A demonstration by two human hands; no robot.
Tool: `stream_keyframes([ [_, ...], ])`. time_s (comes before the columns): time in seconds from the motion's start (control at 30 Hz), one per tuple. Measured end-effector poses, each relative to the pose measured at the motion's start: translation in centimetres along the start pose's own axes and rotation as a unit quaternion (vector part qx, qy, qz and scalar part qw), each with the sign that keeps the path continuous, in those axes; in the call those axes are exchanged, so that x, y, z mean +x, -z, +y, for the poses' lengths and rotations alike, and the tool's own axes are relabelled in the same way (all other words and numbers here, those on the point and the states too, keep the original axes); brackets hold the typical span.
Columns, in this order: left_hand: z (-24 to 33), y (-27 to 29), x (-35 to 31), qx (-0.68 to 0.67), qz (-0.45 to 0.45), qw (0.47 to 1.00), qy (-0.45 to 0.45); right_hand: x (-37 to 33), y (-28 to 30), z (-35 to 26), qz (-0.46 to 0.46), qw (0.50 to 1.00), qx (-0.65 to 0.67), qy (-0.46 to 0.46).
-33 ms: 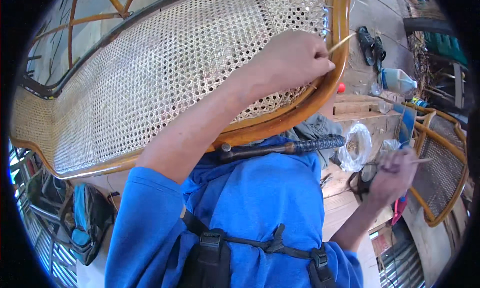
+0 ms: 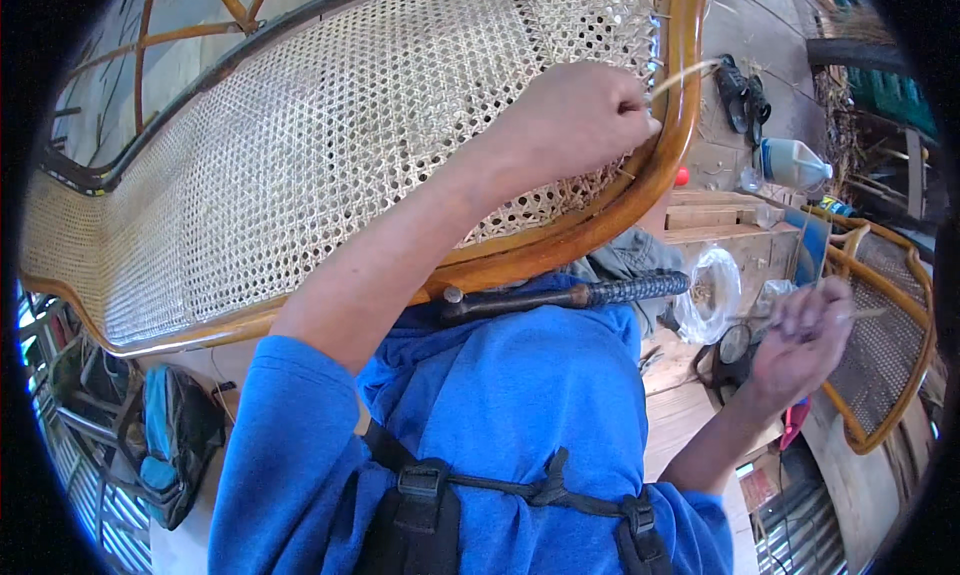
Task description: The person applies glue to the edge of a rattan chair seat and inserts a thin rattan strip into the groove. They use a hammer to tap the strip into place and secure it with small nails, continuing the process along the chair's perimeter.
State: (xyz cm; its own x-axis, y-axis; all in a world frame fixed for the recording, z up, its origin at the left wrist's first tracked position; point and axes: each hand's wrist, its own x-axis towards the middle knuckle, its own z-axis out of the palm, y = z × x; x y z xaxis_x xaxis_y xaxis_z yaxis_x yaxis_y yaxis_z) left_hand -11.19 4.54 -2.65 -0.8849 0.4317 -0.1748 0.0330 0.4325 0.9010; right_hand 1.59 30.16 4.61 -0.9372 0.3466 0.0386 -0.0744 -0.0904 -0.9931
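Observation:
A long panel of woven cane (image 2: 330,145) in a glossy brown rattan frame (image 2: 560,243) lies across my lap. My left hand (image 2: 585,110) is closed at the panel's right end, over the weave beside the frame's curved edge. From its fingers a pale cane strip (image 2: 685,75) sticks out to the right across the frame. Off to the right, apart from the panel, my right hand (image 2: 803,340) is raised with its fingers curled round a thin pale stick-like piece (image 2: 865,314). Motion smears that piece, and its kind does not show.
A hammer-like tool (image 2: 570,297) with a wrapped handle rests on my lap under the frame. To the right are a clear plastic bag (image 2: 712,295), a plastic jug (image 2: 797,163), black sandals (image 2: 735,90) and another cane-and-rattan piece (image 2: 880,340). A backpack (image 2: 175,445) stands at lower left.
My right hand has moved a little to the right and up with the thin piece. My left hand has shifted slightly left, and the cane strip now bends more.

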Motion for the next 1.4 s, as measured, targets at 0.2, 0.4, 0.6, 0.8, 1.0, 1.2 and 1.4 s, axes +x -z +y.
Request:
stream_keyframes([
  [0.2, -3.5, 0.3, -1.5, -0.066, 0.019, 0.994, 0.082, 7.2, -13.3, -1.3, -0.119, 0.992, 0.045, -0.027],
  [0.4, -3.5, 0.4, -1.9, -0.035, 0.019, 0.996, 0.083, 9.0, -16.2, 3.1, -0.274, 0.946, 0.092, -0.143],
  [0.6, -3.6, 0.4, -2.0, -0.026, 0.019, 0.997, 0.072, 8.7, -17.3, 5.3, -0.25, 0.955, 0.057, -0.15],
  [0.8, -3.8, 0.5, -1.8, -0.016, 0.019, 0.997, 0.069, 9.0, -17.5, 5.9, -0.244, 0.951, 0.035, -0.185],
  [1.0, -4.5, 0.8, -1.7, -0.111, -0.024, 0.988, 0.105, 8.4, -20.0, 7.2, -0.288, 0.928, -0.104, -0.213],
  [1.2, -6.6, 0.8, -1.2, -0.195, -0.022, 0.98, 0.02, 7.8, -19.9, 7.3, -0.422, 0.862, -0.271, 0.075],
  [1.4, -6.0, 1.5, -1.1, -0.167, -0.079, 0.98, 0.072, 7.6, -18.4, 7.2, -0.374, 0.917, -0.102, -0.091],
])
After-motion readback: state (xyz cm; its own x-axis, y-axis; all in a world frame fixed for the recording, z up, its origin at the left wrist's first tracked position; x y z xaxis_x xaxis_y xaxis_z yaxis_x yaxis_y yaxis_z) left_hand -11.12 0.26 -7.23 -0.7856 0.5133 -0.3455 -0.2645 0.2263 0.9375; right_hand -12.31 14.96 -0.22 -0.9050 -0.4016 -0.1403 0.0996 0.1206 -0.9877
